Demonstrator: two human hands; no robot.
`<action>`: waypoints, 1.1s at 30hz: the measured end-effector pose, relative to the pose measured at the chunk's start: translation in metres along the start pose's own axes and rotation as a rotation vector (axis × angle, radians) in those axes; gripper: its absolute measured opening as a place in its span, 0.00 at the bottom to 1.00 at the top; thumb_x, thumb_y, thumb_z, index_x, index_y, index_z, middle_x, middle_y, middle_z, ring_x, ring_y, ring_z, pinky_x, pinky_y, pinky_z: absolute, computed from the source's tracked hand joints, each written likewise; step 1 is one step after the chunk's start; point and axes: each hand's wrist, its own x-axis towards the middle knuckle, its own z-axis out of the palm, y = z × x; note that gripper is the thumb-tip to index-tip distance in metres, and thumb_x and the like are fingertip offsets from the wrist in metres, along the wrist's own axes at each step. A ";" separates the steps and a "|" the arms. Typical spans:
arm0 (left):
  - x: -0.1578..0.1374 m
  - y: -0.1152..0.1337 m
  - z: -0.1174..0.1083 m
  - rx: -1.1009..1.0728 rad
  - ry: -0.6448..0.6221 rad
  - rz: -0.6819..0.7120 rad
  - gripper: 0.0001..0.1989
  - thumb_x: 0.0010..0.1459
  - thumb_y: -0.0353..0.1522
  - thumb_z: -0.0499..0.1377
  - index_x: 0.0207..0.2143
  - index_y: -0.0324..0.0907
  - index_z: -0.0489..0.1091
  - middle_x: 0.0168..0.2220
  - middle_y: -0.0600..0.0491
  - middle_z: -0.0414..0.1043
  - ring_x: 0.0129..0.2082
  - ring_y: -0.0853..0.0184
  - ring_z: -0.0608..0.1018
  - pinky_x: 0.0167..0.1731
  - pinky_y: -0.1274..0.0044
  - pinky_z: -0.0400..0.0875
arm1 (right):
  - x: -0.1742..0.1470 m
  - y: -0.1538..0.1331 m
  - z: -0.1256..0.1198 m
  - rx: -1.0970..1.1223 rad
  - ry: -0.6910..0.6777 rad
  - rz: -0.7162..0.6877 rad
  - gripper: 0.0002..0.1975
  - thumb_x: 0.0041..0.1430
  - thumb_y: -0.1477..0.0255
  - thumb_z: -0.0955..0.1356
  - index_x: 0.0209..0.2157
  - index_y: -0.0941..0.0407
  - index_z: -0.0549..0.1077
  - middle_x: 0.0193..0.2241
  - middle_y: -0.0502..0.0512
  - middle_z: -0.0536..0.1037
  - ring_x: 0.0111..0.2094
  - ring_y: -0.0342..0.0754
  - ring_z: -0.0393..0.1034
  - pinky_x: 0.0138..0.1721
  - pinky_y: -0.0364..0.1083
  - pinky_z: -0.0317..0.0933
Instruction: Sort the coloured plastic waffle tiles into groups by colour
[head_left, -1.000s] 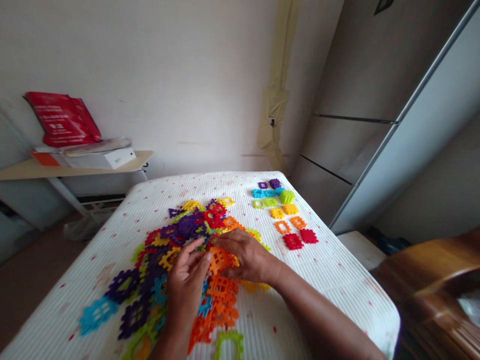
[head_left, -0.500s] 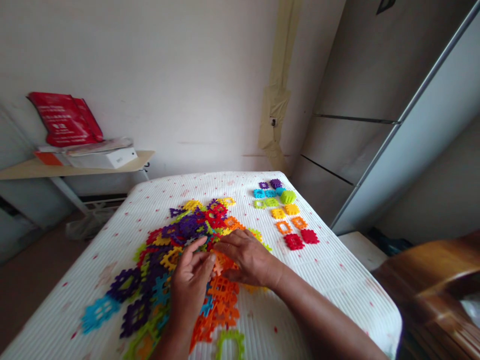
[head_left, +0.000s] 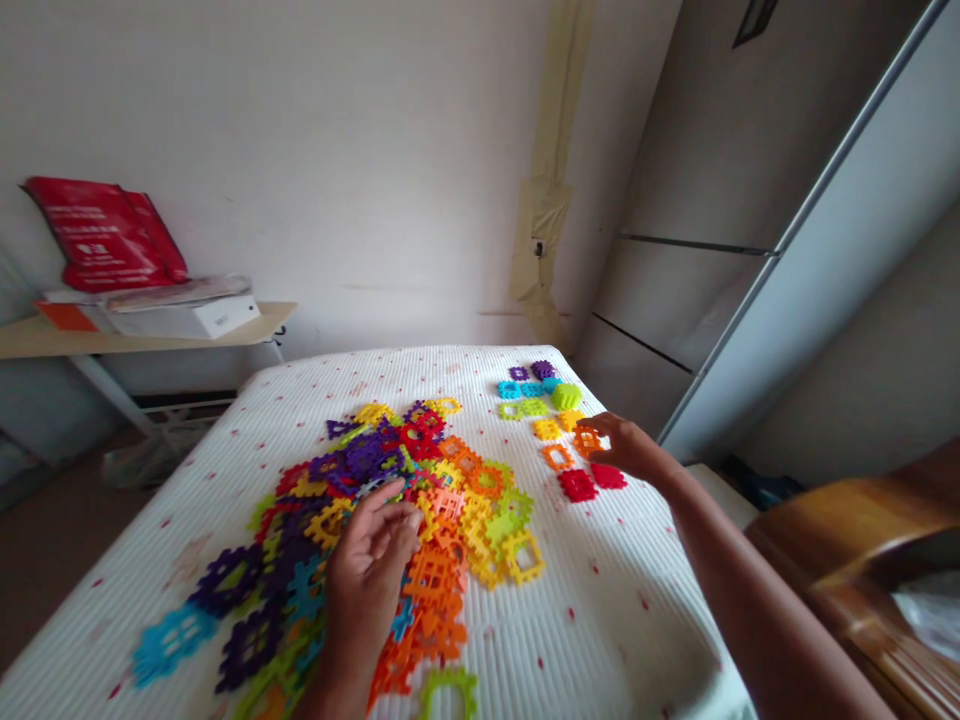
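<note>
My right hand [head_left: 630, 446] reaches to the sorted tiles at the right, its fingertips and thumb around an orange notched plastic tile [head_left: 586, 441]. Whether a second tile lies under it I cannot make out. Close to it are another orange tile [head_left: 557, 457], two red tiles [head_left: 577, 486] and a yellow tile [head_left: 547, 429]. Above the large mixed heap of notched tiles [head_left: 431, 575], my left hand [head_left: 367, 565] hovers with fingers loosely curled and thumb apart. Nothing shows in it.
Farther back in the sorted group lie green tiles [head_left: 534, 407], blue tiles [head_left: 508, 389] and purple tiles [head_left: 543, 370]. A white quilted cover [head_left: 592, 620] lies under everything. A side table [head_left: 281, 315] with red packets [head_left: 112, 235] stands left; a wooden chair [head_left: 862, 540] is at right.
My right hand has moved from the heap out to the orange tiles at the right. The left hand stays over the heap. The view has shifted slightly.
</note>
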 end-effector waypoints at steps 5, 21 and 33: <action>0.003 -0.006 -0.003 0.032 0.000 0.006 0.24 0.48 0.40 0.63 0.47 0.43 0.67 0.30 0.55 0.72 0.25 0.72 0.72 0.25 0.82 0.68 | 0.005 0.025 -0.006 -0.116 -0.125 0.142 0.26 0.44 0.79 0.69 0.50 0.57 0.72 0.47 0.60 0.74 0.46 0.51 0.70 0.49 0.46 0.62; 0.003 -0.006 -0.005 0.049 0.000 0.015 0.23 0.48 0.39 0.63 0.47 0.43 0.68 0.30 0.56 0.72 0.26 0.72 0.73 0.26 0.81 0.68 | 0.019 0.032 0.010 -0.214 -0.257 0.170 0.30 0.43 0.80 0.69 0.51 0.52 0.71 0.48 0.56 0.74 0.44 0.50 0.71 0.48 0.45 0.61; 0.004 -0.008 -0.005 0.041 -0.011 0.017 0.23 0.49 0.38 0.63 0.47 0.43 0.67 0.30 0.56 0.73 0.26 0.72 0.72 0.26 0.81 0.69 | 0.011 0.023 0.016 -0.334 -0.173 0.403 0.22 0.55 0.64 0.65 0.51 0.56 0.69 0.40 0.58 0.78 0.39 0.50 0.73 0.36 0.44 0.62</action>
